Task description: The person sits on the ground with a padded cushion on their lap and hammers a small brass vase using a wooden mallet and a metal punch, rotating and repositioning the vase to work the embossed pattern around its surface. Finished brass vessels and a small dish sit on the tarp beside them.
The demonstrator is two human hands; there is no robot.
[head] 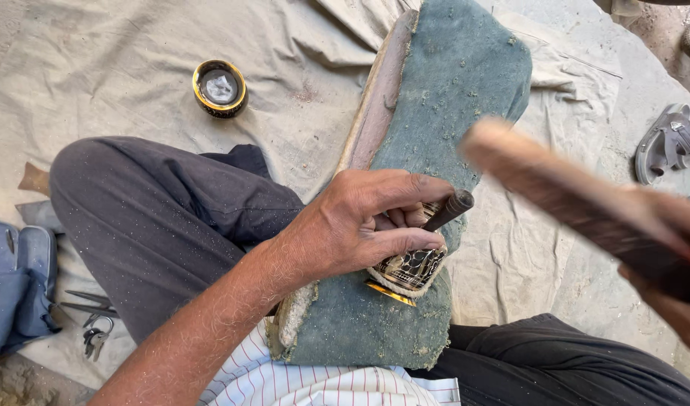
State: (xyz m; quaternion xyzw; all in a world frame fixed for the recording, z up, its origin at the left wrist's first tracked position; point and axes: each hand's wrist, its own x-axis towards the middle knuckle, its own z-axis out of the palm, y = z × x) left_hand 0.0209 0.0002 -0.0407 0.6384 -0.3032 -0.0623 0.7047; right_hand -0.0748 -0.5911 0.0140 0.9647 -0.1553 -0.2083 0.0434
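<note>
Canvas cloth (119, 60), blurred wooden mallet (578, 203)

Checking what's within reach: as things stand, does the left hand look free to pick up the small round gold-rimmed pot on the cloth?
Probably not: the left hand is busy gripping a chisel, though the cloth toward the pot lies open.

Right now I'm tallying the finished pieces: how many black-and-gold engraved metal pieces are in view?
2: one small bowl on the cloth upper left; one piece under the left hand on the green pad. Others may be hidden.
</note>
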